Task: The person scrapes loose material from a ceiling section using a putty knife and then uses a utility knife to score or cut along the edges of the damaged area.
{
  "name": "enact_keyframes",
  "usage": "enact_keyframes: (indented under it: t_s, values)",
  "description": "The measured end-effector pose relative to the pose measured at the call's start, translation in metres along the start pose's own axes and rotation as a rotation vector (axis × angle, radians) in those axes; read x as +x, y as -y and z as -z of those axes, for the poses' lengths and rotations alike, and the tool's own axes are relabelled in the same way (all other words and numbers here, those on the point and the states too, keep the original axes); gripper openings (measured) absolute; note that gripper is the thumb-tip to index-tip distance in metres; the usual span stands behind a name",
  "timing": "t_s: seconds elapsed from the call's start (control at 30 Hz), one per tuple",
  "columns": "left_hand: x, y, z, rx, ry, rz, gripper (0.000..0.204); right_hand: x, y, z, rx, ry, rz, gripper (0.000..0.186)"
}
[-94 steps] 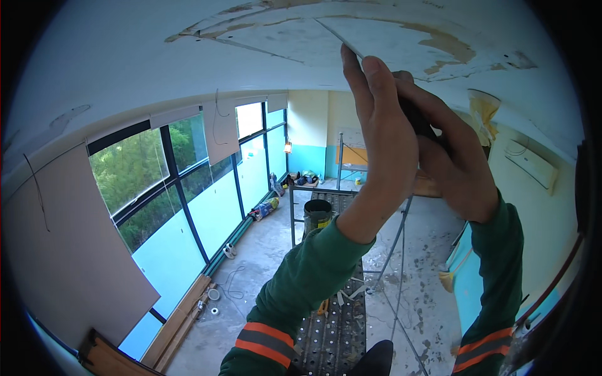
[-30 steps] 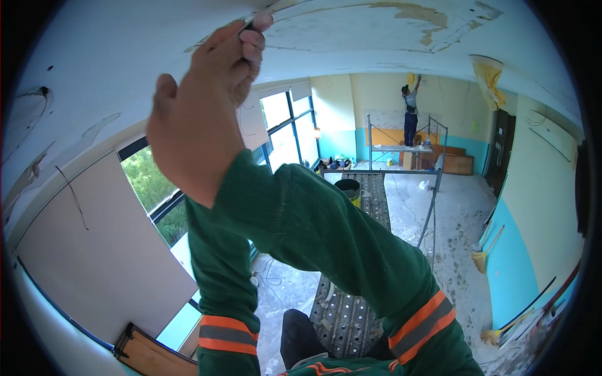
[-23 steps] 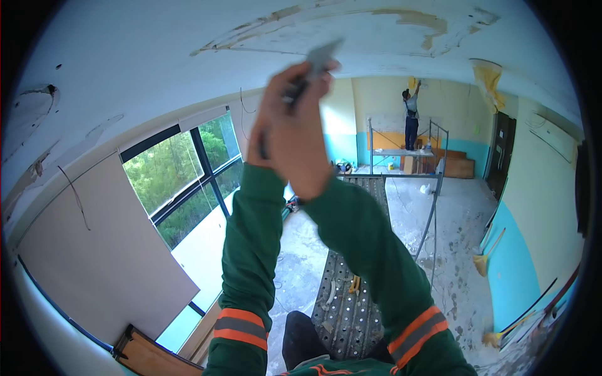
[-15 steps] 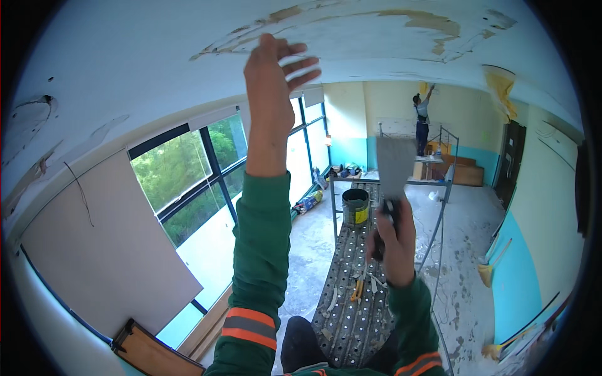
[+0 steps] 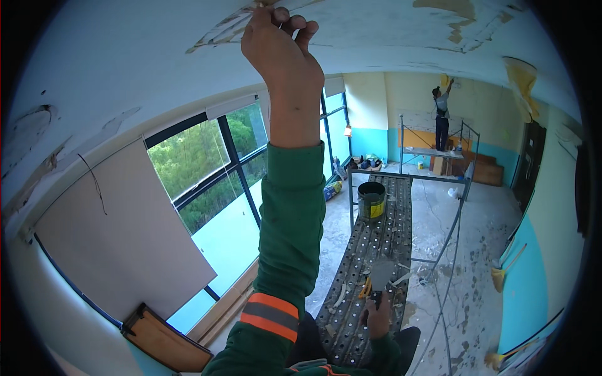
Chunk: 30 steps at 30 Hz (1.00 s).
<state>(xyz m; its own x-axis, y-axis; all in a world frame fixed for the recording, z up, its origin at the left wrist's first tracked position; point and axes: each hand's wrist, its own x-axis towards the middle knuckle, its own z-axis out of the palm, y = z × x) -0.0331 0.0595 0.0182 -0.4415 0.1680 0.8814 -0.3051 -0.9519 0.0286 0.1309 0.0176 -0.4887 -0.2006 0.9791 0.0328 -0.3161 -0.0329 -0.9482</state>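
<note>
The left hand [image 5: 285,53] is reaching overhead to the ceiling [image 5: 194,75], at the edge of a scarred, brown-marked patch [image 5: 219,31]. Its grip is curling inward rather than spreading, but the fingertips are overlapping the patch so closely that I cannot tell whether they are pinching a loose flake. Low in front of the body, the right hand [image 5: 377,318] is closing its grip around the dark handle of a scraper [image 5: 380,276], whose flat blade is pointing forward over the perforated metal plank [image 5: 376,241].

Working well here is probably calling for light fingertip contact above, feeling for lifted edges rather than digging at firm surface. Holding the blade low and turned away from the raised forearm is looking sensible. Because the plank is narrow and is carrying pale scraps [image 5: 339,296] and an orange-handled tool [image 5: 365,288], careful footing is likely mattering as much as reach; stretching too far could be upsetting balance, and falling dust could be bothering the eyes.

As for labels, the dark bucket [image 5: 370,193] standing farther along the plank is showing a yellow panel [image 5: 377,210], yet any lettering is appearing too small to read. No brand is showing clearly on the scraper.
</note>
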Motion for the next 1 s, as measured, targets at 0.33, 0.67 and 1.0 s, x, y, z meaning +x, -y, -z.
enact_keyframes:
  t_s: [0.33, 0.67, 1.0]
  values:
    - [-0.002, -0.007, -0.001, -0.066, 0.013, 0.009, 0.010, 0.008, -0.002, 0.011, 0.028, -0.051, 0.004, 0.044]
    - [-0.035, 0.021, -0.010, -0.158, -0.027, 0.166, 0.011, 0.007, -0.011, 0.014, -0.066, -0.047, -0.064, 0.048]
    - [-0.038, 0.022, 0.005, 0.400, 0.079, -0.120, 0.016, 0.002, -0.017, 0.023, -0.016, -0.136, -0.032, 0.041]
